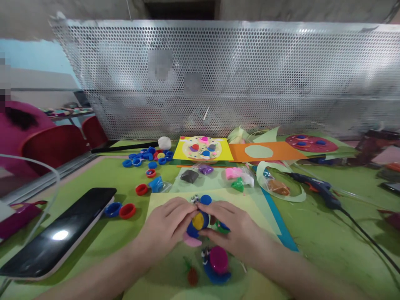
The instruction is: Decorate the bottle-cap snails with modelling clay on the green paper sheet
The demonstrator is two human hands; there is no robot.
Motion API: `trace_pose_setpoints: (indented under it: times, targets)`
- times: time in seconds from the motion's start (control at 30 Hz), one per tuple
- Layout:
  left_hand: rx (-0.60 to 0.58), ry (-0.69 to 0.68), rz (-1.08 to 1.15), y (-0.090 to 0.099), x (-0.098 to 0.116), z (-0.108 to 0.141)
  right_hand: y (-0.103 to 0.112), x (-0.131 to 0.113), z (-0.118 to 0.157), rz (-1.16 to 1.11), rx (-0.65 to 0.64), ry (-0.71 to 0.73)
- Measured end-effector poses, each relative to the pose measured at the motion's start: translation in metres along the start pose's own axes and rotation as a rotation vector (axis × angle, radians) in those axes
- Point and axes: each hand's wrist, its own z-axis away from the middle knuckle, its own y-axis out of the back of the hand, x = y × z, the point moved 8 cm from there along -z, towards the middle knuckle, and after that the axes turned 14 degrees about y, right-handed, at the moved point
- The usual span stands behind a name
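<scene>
Between my two hands is a small clay figure (198, 221), blue with a yellow middle and a black-and-white bit at its top. My left hand (173, 221) pinches it from the left, fingertips at its upper edge. My right hand (229, 225) closes on it from the right, thumb low and fingers at the top. Close under them lie a pink clay piece (192, 240) and a green-and-blue piece (222, 226) partly behind my right hand. Nearer me are a magenta-and-blue clay snail shape (218, 261) and a small brown carrot-like piece with green leaves (192, 275).
A phone (62, 233) lies at left beside blue and red bottle caps (127, 211). More caps (140, 156) are piled farther back. Bagged clay (204, 169) lies ahead. A glue gun (321, 189) with its cord rests at right. Behind stands a perforated metal panel (218, 83).
</scene>
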Motion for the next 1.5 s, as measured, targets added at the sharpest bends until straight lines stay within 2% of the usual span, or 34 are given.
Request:
trace_pose_setpoints:
  times: [0.13, 0.3, 0.43, 0.5, 0.67, 0.73, 0.93, 1.13, 1.5]
  targets:
    - [0.09, -0.185, -0.182, 0.007, 0.016, 0.003, 0.0, 0.003, 0.001, -0.095, 0.041, -0.069]
    - [0.124, -0.369, -0.421, 0.01, 0.031, 0.012, 0.005, -0.002, 0.0, -0.151, 0.098, -0.068]
    - [0.186, -0.476, -0.498, 0.016, 0.036, 0.02, 0.006, -0.002, 0.001, -0.152, 0.085, -0.095]
    - [0.178, -0.452, -0.435, 0.02, 0.033, 0.019, 0.007, 0.0, 0.0, -0.159, 0.093, -0.111]
    - [0.085, -0.158, -0.161, 0.026, 0.011, 0.004, 0.007, 0.01, -0.002, -0.146, 0.088, -0.164]
    - [0.067, -0.112, -0.103, 0.024, 0.007, 0.002, 0.009, 0.012, -0.003, -0.139, 0.094, -0.166]
    - [0.009, -0.074, -0.067, 0.013, 0.004, 0.0, 0.006, 0.007, -0.003, -0.155, 0.032, -0.147]
    - [0.002, -0.055, -0.076, 0.017, 0.006, -0.002, -0.002, 0.005, 0.0, -0.144, -0.038, -0.139]
    - [-0.053, -0.022, -0.082, 0.008, -0.005, 0.001, 0.006, 0.01, -0.002, -0.122, 0.016, -0.13]
